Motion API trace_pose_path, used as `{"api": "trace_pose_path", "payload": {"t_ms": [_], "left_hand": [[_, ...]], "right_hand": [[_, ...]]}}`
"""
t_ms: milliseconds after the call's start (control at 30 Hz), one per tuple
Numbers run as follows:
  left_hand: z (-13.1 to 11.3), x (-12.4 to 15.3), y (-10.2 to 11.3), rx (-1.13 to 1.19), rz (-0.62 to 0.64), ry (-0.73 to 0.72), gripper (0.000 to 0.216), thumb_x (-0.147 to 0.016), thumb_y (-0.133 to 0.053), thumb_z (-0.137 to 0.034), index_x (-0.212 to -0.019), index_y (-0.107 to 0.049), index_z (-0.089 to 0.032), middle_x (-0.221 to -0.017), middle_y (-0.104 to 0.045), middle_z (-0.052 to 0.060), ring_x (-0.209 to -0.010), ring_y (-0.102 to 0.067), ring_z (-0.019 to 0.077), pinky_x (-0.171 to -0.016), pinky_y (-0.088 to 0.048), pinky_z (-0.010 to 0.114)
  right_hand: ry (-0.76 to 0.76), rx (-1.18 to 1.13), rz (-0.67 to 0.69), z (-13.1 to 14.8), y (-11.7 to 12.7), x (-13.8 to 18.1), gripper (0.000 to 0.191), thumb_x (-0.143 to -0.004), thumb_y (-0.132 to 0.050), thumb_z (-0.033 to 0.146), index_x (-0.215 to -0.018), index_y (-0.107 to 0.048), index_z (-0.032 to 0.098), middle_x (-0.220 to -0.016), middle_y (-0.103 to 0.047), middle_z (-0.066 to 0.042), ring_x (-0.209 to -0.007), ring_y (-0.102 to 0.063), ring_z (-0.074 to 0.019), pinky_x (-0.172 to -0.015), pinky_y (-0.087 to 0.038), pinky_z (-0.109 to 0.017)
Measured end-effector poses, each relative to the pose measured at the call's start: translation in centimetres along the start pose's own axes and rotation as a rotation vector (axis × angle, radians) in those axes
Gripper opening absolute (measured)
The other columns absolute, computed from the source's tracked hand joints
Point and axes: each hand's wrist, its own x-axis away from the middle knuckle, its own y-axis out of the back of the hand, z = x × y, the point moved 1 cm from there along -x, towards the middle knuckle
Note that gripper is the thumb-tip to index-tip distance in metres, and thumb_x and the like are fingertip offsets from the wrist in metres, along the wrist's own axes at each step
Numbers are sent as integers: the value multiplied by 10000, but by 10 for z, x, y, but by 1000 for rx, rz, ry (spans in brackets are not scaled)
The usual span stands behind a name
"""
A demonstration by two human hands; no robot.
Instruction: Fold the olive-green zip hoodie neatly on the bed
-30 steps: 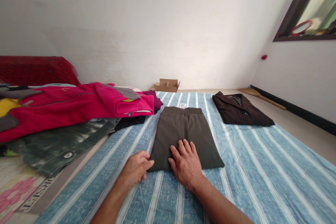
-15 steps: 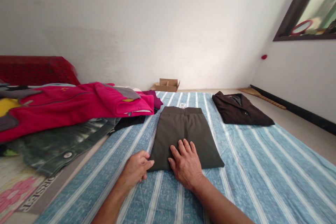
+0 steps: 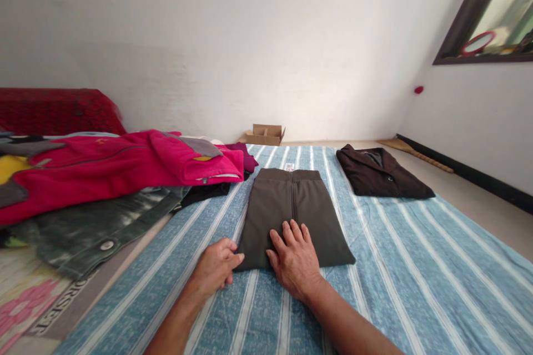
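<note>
A folded olive-grey garment [image 3: 291, 205] lies on a blue striped sheet [image 3: 408, 266] in the middle of the view. My right hand [image 3: 295, 259] lies flat on the garment's near edge, fingers stretched out and together. My left hand [image 3: 215, 269] rests on the sheet at the garment's near left corner, fingers curled, thumb touching the fabric edge. Whether it pinches the cloth is hard to make out.
A folded dark brown jacket [image 3: 381, 178] lies on the sheet at the back right. A pile of clothes with a pink jacket [image 3: 120, 169] and a dark green denim piece [image 3: 100, 227] is at the left. A cardboard box [image 3: 265, 135] sits by the far wall.
</note>
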Motion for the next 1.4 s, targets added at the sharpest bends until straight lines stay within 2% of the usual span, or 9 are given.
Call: {"api": "trace_pose_path", "payload": {"t_ms": [400,1067,1400], "left_hand": [[-1,0,0,-4,-13,12,358,-576,-611,-436,-800,-482,-189,-437,-483,-82,-309,-399,93,-334,-250,189],[-2,1,0,-43,15,11,398,-562,-525,-483,-817,-450,-187,-397,-441,-95,-327,-382,93,-343,-261,189],[1,-2,0,-34,13,22,386,-578,-556,-469,-827,-459,-190,-380,-443,-93,-326,-384,98,-344,-257,183]], "right_hand": [[4,9,1,0,-1,0,467,-936,-325,483,-1305,-493,251,-1365,-468,-129,-1299,-357,-314,-1069,-235,-516],[-5,-4,0,0,-1,1,464,-937,-324,480,-1300,-498,249,-1362,-472,-136,-1297,-360,-320,-1070,-235,-516],[2,-3,-28,-1,-3,1,462,-935,-331,479,-1290,-511,244,-1350,-484,-131,-1287,-372,-319,-1063,-245,-519]]}}
